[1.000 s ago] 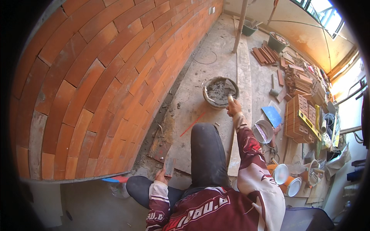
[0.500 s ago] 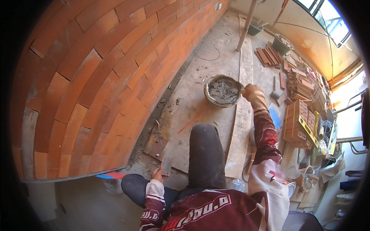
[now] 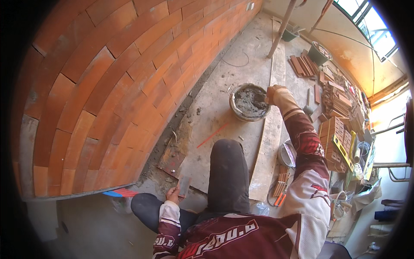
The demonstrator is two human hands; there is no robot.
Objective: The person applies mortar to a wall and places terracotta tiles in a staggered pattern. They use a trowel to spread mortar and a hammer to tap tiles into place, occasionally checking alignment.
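- Mortar [image 3: 249, 100], grey, wet-looking and lumpy, sits in a round dark bucket with a smeared, pale-crusted rim [image 3: 233, 106], standing on a worn, dusty floor sheet [image 3: 205, 157] ahead of the raised knee.
- Right hand [image 3: 276, 92] is at the bucket's right-hand rim with its fingers apparently curled inward; whether they close on a tool handle I cannot tell, since the hand hides that spot.
- Left hand [image 3: 173, 196] pinches a flat, grey-faced rectangular piece [image 3: 184, 186] by its near edge, in a narrow grip, low between the legs and well apart from the bucket.
- Orange-red brick wall [image 3: 125, 95] curves along the left side, its joints narrow; the held piece is near its lower end, not touching it.
- Step in hand, as I judge it: working or gathering mortar at the bucket while the other hand keeps the piece ready.
- Next move, again a judgement: it calls for a steady right wrist clear of the rim, so that mortar does not spill, and for the left hand to keep its face turned up and its fingers out of the way at the edge.
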